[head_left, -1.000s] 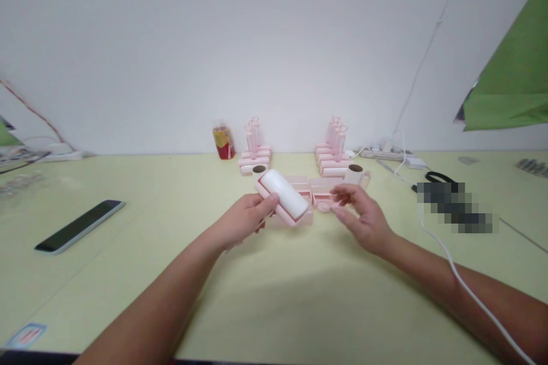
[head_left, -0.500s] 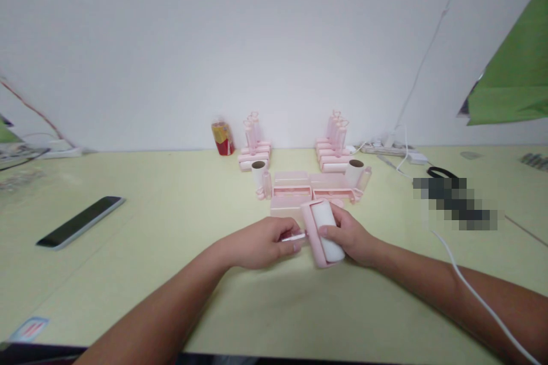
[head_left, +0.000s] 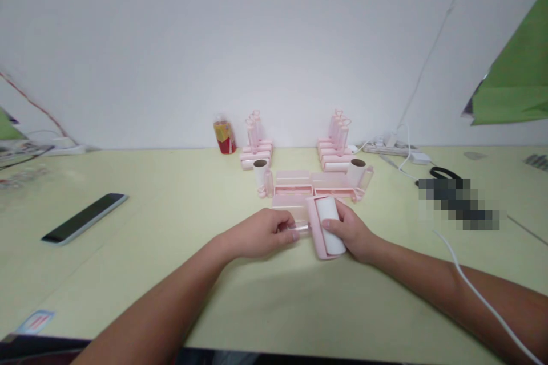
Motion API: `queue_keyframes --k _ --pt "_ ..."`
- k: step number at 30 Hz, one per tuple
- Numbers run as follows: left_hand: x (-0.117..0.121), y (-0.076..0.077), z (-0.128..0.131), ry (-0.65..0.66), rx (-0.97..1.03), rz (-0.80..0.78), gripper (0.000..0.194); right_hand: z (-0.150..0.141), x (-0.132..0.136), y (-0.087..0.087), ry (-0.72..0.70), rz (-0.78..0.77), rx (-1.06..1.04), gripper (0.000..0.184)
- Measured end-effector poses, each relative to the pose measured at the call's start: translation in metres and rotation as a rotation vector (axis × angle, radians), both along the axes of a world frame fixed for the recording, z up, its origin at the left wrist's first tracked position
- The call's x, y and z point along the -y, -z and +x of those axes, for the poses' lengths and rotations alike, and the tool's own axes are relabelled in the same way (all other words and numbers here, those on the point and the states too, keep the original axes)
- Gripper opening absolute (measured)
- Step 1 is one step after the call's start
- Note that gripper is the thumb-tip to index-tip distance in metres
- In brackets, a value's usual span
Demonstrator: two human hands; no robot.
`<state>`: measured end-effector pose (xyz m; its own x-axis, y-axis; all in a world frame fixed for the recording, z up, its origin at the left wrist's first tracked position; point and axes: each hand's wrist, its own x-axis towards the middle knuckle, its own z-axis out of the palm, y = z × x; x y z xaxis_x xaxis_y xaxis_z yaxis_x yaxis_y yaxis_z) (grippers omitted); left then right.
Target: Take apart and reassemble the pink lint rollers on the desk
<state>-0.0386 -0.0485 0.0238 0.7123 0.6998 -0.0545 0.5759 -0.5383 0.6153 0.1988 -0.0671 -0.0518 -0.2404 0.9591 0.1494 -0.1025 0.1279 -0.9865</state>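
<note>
Low over the table, a lint roller with a white roll in a pink housing is gripped by my right hand, thumb across the roll. My left hand pinches a clear handle whose far end meets the side of the housing; whether the two are joined I cannot tell. Just beyond my hands lie pink roller cases and open housings. A white roll standing on end is at their left, another upright roll at their right, each beside clear handles.
Finished-looking lint rollers stand in a left row and a right row near the wall. A red-and-yellow bottle stands left of them. A phone lies far left. A white cable runs over my right forearm; a power strip is behind.
The roller and clear handle have shifted slightly, and more of the handle shows between my left fingers and the housing. Both hands keep their holds. The whole view has moved a little.
</note>
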Motion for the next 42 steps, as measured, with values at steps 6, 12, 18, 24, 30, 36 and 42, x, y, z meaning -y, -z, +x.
queue_keyframes --k 6,12,18,24,30,36,42 --pt "-0.014 -0.008 -0.021 -0.026 -0.062 -0.007 0.033 0.003 -0.008 0.004 0.065 -0.102 -0.117 0.045" --pt "-0.01 -0.013 -0.013 -0.079 0.095 -0.028 0.035 -0.001 0.0 -0.003 0.011 0.022 0.002 0.045" --pt "0.007 -0.002 0.022 -0.079 0.434 -0.008 0.03 -0.018 0.018 -0.014 -0.236 -0.04 0.002 0.049" --pt "0.004 0.02 0.032 -0.147 0.53 -0.286 0.036 -0.007 0.014 -0.017 -0.487 -0.331 -0.01 0.042" --pt "0.01 0.034 0.036 -0.126 0.56 -0.656 0.045 0.014 0.001 -0.021 -0.756 -0.534 -0.007 0.039" --pt "0.018 0.033 0.041 -0.206 0.567 -0.737 0.05 0.018 -0.001 -0.019 -0.794 -0.561 -0.003 0.041" --pt "0.018 0.029 0.041 -0.299 0.492 -0.721 0.052 0.013 0.001 -0.016 -0.668 -0.546 -0.007 0.039"
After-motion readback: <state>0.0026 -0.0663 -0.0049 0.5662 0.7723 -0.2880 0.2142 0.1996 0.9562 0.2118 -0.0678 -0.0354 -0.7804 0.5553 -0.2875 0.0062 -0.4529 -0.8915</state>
